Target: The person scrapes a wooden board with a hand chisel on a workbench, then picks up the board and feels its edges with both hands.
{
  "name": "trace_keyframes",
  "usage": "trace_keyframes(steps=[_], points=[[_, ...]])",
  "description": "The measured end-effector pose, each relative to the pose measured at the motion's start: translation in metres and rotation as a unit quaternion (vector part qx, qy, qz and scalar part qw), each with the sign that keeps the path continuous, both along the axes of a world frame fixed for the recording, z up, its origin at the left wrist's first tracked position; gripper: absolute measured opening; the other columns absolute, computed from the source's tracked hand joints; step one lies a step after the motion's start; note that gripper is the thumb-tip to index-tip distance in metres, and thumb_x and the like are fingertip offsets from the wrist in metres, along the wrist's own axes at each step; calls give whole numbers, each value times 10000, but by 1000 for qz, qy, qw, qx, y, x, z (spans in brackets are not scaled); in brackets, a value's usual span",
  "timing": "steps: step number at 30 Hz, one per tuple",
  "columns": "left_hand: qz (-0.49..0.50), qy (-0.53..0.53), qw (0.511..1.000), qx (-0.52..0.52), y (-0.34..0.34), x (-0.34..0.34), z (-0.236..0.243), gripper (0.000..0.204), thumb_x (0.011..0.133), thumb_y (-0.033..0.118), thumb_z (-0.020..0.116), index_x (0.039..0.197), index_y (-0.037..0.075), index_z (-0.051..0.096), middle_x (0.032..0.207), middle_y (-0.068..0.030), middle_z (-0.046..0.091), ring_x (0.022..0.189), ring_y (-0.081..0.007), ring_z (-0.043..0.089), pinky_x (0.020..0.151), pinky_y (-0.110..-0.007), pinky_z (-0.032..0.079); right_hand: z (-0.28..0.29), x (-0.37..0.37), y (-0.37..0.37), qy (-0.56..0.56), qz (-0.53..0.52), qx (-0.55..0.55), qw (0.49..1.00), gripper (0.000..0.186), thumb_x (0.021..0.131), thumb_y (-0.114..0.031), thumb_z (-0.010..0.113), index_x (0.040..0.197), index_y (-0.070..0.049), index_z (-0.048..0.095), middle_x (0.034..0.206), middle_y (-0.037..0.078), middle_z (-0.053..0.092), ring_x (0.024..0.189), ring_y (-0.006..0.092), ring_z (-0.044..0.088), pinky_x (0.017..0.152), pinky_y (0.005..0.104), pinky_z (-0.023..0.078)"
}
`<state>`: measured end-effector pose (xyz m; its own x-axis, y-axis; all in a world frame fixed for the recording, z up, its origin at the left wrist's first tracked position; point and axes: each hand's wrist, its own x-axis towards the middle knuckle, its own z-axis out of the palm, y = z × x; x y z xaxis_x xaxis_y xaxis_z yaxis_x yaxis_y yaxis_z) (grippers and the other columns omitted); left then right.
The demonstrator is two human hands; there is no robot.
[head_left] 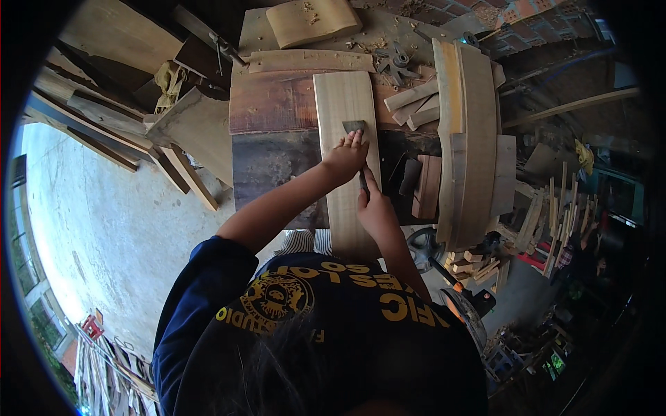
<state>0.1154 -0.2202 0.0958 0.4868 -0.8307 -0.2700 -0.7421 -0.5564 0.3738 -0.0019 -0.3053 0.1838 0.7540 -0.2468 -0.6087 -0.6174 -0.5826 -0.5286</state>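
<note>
A long pale wooden board [341,93] lies lengthwise on the workbench, its near end reaching back toward my body. On its upper face rests a hand tool with a broad, flat grey blade [353,126] and a dark handle [363,182]; whether it is a scraper or a wide chisel I cannot tell. The fingers of my left hand [345,159] press together on the tool just behind its blade. Lower down, my right hand [377,211] is wrapped round the handle, the thumb side against it.
The workbench [274,104] has a reddish far part and a dark near part. Right of the board lie short wood offcuts [416,100], a reddish block [427,187] and long stacked planks [475,139]. A curved wood piece [312,24] and shavings sit at the back. Lumber [104,118] leans left.
</note>
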Motion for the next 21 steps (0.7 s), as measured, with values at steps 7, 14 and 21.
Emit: trace_keyframes(steps=[7, 14, 21], points=[[-24, 31, 998, -44, 15, -72, -2, 607, 854, 25, 464, 1420, -18, 247, 1456, -332, 199, 1349, -405, 300, 1098, -439, 297, 9, -73, -11, 4, 3, 53, 999, 516, 933, -149, 450, 1429, -135, 308, 1058, 307, 592, 988, 448, 572, 819, 463, 476], [29, -24, 999, -27, -2, 23, -6, 596, 862, 6, 431, 1434, 40, 266, 1463, -270, 256, 1356, -363, 303, 1101, -415, 303, -23, 24, -23, -91, 30, -15, 995, 535, 900, -186, 467, 1419, -177, 337, 962, 289, 621, 920, 433, 598, 799, 496, 493], [64, -69, 992, 85, -24, 119, -11, 582, 899, 80, 438, 1438, 15, 226, 1464, -267, 265, 1350, -352, 327, 1079, -410, 337, -39, 126, -17, -97, 69, -66, 991, 618, 897, -163, 428, 1467, -207, 196, 937, 279, 635, 854, 433, 624, 782, 503, 507]])
